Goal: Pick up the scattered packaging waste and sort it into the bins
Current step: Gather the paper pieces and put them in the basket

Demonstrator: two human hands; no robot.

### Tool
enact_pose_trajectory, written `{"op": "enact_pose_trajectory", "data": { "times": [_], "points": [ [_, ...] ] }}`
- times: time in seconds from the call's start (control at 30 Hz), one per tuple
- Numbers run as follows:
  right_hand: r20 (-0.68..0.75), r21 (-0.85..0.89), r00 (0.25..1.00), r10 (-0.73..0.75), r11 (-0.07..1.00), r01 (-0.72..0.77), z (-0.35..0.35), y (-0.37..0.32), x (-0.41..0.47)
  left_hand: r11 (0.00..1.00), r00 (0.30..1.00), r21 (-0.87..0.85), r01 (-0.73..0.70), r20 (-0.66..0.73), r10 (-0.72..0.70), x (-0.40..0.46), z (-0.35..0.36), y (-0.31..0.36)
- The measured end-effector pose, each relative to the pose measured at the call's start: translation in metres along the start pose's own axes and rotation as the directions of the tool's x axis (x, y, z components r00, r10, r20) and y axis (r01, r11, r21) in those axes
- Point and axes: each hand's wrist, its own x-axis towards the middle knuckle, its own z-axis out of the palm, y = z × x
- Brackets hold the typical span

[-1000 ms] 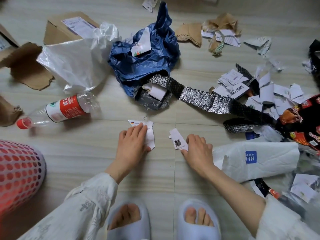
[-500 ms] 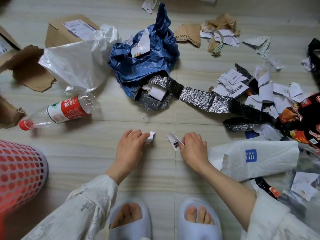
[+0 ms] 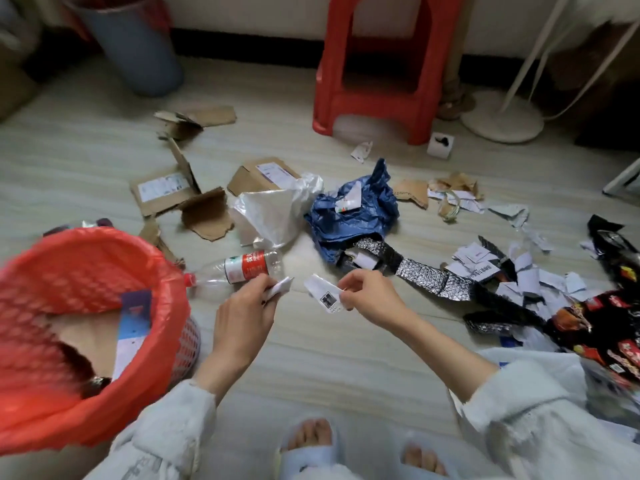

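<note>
Left hand [image 3: 242,313] pinching white scrap [image 3: 280,287], right hand [image 3: 370,299] pinching printed scrap [image 3: 323,296], red-lined bin [image 3: 114,244] beside, bottle [image 3: 239,270] behind

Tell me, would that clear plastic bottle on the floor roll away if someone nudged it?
Probably. The bottle lies on its side on the smooth floor, so a sideways push would likely roll it. It looks empty, so probably light. Its thin clear walls might dent under a firm grip.

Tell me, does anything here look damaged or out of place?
Yes. Torn cardboard, a crumpled blue bag and shredded paper scraps litter the floor. A plastic bottle lies on its side beside the red-lined bin.
</note>
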Motion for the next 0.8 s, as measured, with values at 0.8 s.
{"op": "enact_pose_trajectory", "data": {
  "times": [0.8],
  "points": [
    [0.34, -0.283, 0.911, -0.233, 0.898, 0.336, 0.081, -0.184, -0.051, 0.862, 0.873, -0.141, 0.487, 0.054, -0.485, -0.031, -0.173, -0.083]
  ]
}}
